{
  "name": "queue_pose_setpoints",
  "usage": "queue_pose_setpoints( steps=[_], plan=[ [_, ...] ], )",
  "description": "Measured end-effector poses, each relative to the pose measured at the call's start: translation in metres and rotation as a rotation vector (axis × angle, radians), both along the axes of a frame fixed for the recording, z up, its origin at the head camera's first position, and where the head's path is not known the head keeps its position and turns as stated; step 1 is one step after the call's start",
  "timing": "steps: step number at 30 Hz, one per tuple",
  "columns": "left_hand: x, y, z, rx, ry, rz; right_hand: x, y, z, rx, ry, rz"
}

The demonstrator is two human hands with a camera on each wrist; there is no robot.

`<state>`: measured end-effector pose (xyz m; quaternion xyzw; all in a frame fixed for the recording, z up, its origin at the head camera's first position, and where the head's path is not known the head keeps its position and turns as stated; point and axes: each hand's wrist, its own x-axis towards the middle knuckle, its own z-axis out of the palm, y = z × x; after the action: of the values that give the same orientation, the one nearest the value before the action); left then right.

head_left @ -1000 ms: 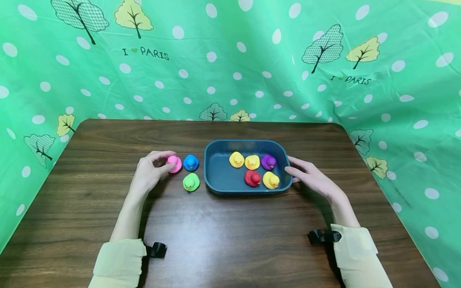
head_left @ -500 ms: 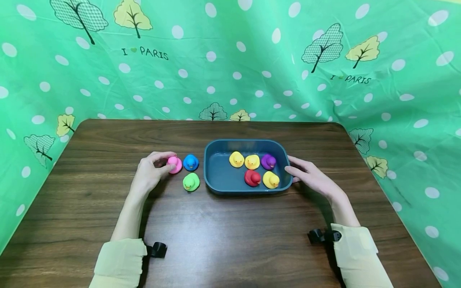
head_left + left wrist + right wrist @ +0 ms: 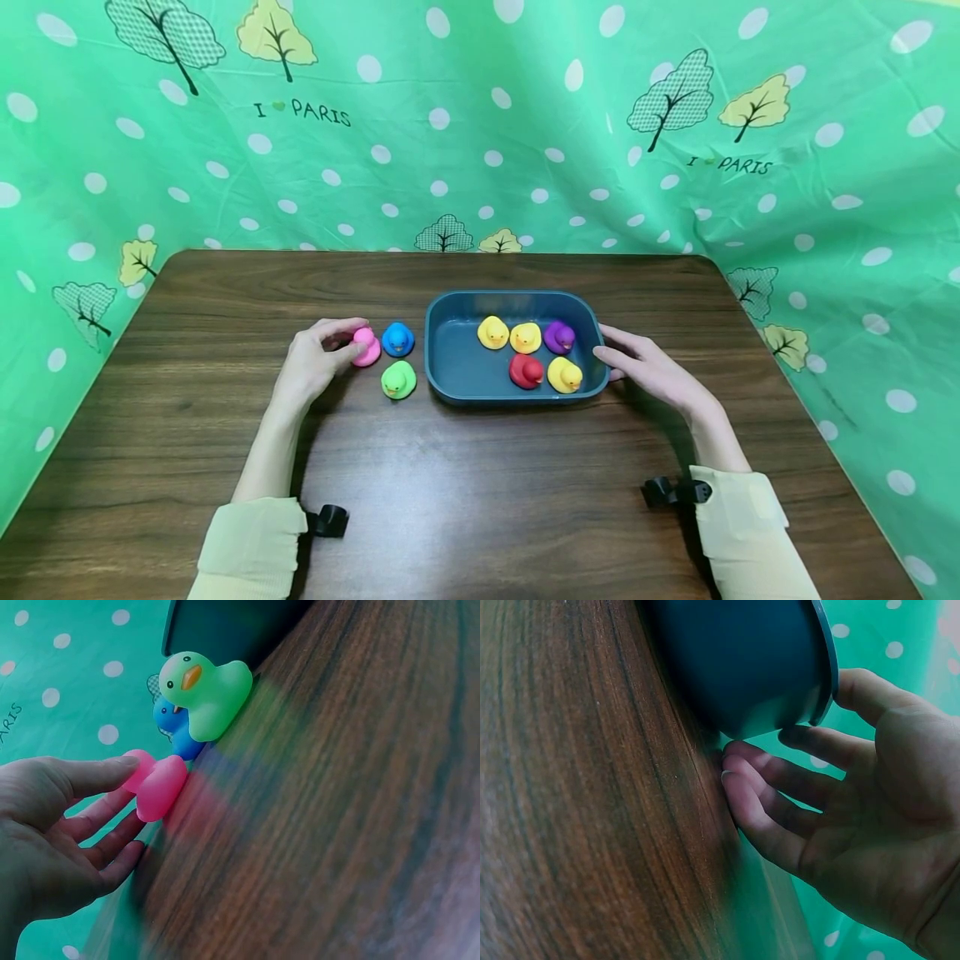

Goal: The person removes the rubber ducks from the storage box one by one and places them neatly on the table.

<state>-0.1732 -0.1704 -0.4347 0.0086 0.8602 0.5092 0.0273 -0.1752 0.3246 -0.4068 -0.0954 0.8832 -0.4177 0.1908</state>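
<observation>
In the head view my left hand point(image 3: 311, 362) pinches the pink rubber duck point(image 3: 367, 350) at its head with thumb and fingertips; the duck sits on the table. A blue duck point(image 3: 397, 340) stands just to its right, and a green duck point(image 3: 398, 380) is nearer to me. In the left wrist view the thumb lies on the head of the pink duck point(image 3: 163, 787), with the other fingers behind it. My right hand point(image 3: 648, 367) holds the right end of the dark blue tray point(image 3: 517, 400). Its thumb is at the rim and its index finger point(image 3: 817, 742) below.
Inside the tray, toward its right, are several ducks: yellow ducks point(image 3: 525, 338), a purple duck point(image 3: 559, 337) and a red duck point(image 3: 527, 372). The brown wooden table point(image 3: 480, 500) ends at a green dotted cloth point(image 3: 480, 125) behind and at the sides.
The pink duck has shifted slightly toward me and turned a little, with my left hand moving along with it. My right hand and the tray stay in place.
</observation>
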Motion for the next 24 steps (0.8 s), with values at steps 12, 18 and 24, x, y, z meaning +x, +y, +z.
queue_pose_setpoints(
  steps=[12,18,24],
  plan=[
    [0.0003,0.0017,0.0007,-0.016,-0.005,0.012,0.0011,-0.0005,0.0023,0.007,0.0,-0.002],
    [0.0002,0.0019,0.0002,-0.011,0.002,0.016,0.0028,-0.002,0.0052,-0.001,-0.001,0.001],
    [0.0008,0.0022,0.0026,-0.023,0.001,0.02,0.0029,-0.0026,0.0057,0.004,-0.005,0.005]
  ],
)
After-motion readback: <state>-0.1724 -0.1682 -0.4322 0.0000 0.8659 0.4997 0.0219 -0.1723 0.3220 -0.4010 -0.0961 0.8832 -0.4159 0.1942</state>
